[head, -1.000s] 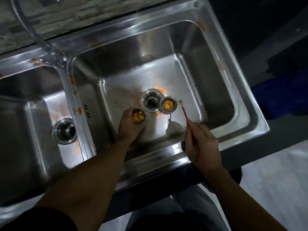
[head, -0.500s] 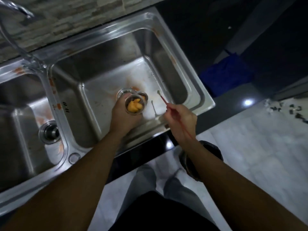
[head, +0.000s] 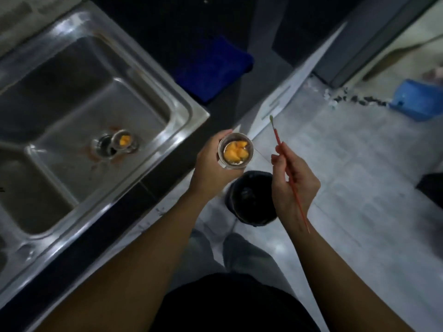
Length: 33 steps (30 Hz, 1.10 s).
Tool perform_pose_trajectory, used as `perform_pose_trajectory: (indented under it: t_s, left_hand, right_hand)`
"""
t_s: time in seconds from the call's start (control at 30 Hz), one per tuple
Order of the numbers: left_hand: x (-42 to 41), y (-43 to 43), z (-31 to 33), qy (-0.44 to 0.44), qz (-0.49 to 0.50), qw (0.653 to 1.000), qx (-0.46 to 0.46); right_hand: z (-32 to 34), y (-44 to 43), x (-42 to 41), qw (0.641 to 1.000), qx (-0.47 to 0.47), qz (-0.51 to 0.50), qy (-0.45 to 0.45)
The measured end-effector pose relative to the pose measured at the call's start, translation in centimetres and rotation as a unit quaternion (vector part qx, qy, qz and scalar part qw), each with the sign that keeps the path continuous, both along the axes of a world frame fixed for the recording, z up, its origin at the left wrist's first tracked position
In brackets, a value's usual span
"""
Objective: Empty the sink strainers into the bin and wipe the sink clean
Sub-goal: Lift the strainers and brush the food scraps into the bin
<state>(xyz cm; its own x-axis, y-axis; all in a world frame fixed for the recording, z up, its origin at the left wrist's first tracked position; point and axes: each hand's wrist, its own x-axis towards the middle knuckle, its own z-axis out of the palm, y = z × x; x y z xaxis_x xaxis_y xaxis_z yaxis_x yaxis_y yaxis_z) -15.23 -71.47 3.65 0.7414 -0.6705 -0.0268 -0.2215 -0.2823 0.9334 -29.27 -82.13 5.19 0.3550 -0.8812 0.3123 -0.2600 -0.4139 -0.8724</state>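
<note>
My left hand [head: 211, 168] grips a round metal sink strainer [head: 236, 150] holding orange food scraps, upright, out past the counter edge and just above the black bin [head: 251, 200] on the floor. My right hand [head: 293, 185] pinches a thin red stick [head: 287, 173] with a small pale tip, held to the right of the strainer. A second strainer [head: 124, 141] with orange scraps lies in the steel sink [head: 153, 80] beside the open drain [head: 104, 147]. Orange stains ring the drain.
A dark blue cloth [head: 211, 70] lies on the dark counter right of the sink. A blue dustpan [head: 418, 100] and scattered debris [head: 354, 98] sit on the pale tiled floor at the far right. My legs stand below the bin.
My left hand lifted the strainer out of the sink and carried it right, over the bin. My right hand with the stick moved right too. My view swung toward the floor.
</note>
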Motion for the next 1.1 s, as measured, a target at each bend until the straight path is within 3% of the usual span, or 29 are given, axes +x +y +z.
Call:
perform_pose_trajectory:
  t_s: [0.23,0.53,0.73,1.1]
  left_hand:
    - [-5.2,-4.1,-8.4,0.017,-0.123,0.986,0.114]
    - [-8.7,-4.9,-19.2,0.014,-0.233,0.948,0.218]
    - [-10.0,-6.0,-24.4,0.014,-0.255,0.931,0.262]
    - [-8.6,-9.0,-30.0,0.016,-0.26,0.921,0.29]
  right_hand:
    - [-6.1,-2.2,-8.8,0.997,0.033,-0.036,0.058]
    - [-14.4,1.8,-14.9,0.982,0.099,-0.027,0.159]
    - [-20.1,3.5,-14.9,0.974,0.147,-0.028,0.169]
    - [-28.0,1.8,-12.4,0.972,0.149,0.015,0.179]
